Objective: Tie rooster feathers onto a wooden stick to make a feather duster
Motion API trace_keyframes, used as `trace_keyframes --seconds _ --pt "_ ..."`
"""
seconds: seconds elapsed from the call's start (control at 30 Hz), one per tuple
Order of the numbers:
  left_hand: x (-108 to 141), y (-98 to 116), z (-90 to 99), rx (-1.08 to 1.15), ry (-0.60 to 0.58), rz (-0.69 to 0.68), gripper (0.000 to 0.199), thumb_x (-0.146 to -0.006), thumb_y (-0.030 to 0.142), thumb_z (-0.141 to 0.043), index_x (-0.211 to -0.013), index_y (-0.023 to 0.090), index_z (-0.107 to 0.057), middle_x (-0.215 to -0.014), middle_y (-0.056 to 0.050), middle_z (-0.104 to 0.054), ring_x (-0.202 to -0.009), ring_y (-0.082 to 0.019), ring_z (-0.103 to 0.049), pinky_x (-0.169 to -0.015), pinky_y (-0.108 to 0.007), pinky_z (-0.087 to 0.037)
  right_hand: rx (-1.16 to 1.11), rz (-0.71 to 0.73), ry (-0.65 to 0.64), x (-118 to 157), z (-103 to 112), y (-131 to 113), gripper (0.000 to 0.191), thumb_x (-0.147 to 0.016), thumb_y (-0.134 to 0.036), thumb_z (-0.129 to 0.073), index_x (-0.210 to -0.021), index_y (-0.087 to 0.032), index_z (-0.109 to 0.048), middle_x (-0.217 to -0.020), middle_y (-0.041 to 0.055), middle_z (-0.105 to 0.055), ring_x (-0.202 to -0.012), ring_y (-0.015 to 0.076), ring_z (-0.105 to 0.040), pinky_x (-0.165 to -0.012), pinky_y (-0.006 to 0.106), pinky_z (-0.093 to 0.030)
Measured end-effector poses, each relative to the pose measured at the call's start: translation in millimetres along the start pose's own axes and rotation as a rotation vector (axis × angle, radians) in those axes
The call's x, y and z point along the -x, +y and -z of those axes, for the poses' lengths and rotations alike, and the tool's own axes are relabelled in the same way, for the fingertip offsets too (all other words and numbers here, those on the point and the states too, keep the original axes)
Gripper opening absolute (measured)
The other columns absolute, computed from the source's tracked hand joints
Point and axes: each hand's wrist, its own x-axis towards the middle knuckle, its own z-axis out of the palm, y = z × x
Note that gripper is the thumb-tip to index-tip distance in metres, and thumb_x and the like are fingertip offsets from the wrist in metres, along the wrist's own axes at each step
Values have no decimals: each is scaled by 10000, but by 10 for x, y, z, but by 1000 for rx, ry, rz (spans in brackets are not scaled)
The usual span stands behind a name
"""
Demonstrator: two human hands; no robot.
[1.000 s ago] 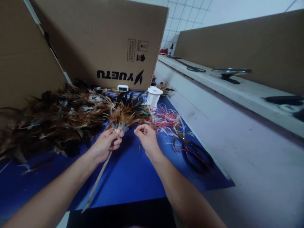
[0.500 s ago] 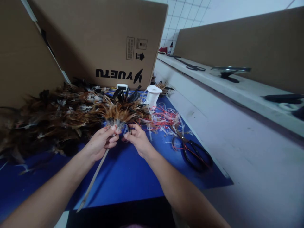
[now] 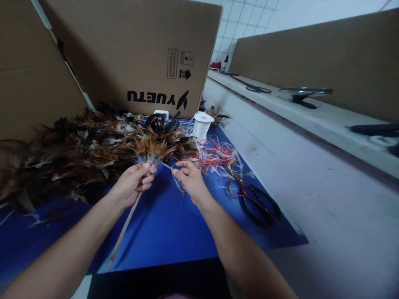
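Note:
My left hand (image 3: pixel 132 182) is closed round the base of a bunch of brown and black feathers (image 3: pixel 152 143) on a thin stick (image 3: pixel 124 230). The stick's bare end slants down toward the near table edge. In a pinch, my right hand (image 3: pixel 190 180) holds a clear plastic strip (image 3: pixel 166 165) pulled taut from the feather base, its loose tail hanging below the fingers. A bit of red shows beside my left thumb. Behind the bunch stands a white spool (image 3: pixel 202 124). Black-handled scissors (image 3: pixel 257 201) lie to the right of my right hand.
A large heap of feathers (image 3: pixel 68 162) covers the left of the blue table (image 3: pixel 174 236). Red and clear strips (image 3: pixel 218 153) lie tangled beside the spool. A cardboard box (image 3: pixel 124 45) stands behind; a white ledge (image 3: pixel 268 99) on the right carries more tools.
My right hand has moved right, away from the feather base, drawing the clear strip out straight. My left hand still grips the bunch in nearly the same place.

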Motion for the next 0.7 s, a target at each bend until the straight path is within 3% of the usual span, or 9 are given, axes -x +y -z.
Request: trace_keyframes --seconds 0.37,0.5,0.6,0.7 --pt "-24 -31 19 -23 64 -71 230 -795 310 -624 -757 106 -523 -731 3 -471 -439 2 -294 -326 -106 -157 289 76 -45 -52 120 103 253 -737 -319 -597 -937 -204 -492 -456 -108 -459 -416 87 -439 -470 202 -340" --pt "-23 -39 16 -23 68 -73 238 -790 322 -628 -761 113 -518 -741 6 -474 -439 4 -291 -332 -107 -154 529 106 -102 -82 223 127 100 -769 -284 -541 -796 -190 -565 -481 -72 -485 -459 100 -483 -505 221 -363" --pt "-12 -36 7 -31 63 -83 255 -786 341 -630 -754 112 -523 -725 9 -469 -441 2 -292 -336 -110 -150 761 205 -59 -70 253 99 110 -780 -230 -520 -784 -191 -623 -649 -4 -616 -621 140 -571 -630 272 -430" --pt "7 -33 -6 -44 75 -107 268 -775 355 -640 -742 115 -526 -699 14 -465 -440 -1 -298 -340 -115 -152 908 450 118 -34 215 46 159 -753 -195 -572 -889 -195 -654 -922 60 -659 -903 208 -578 -845 363 -423"
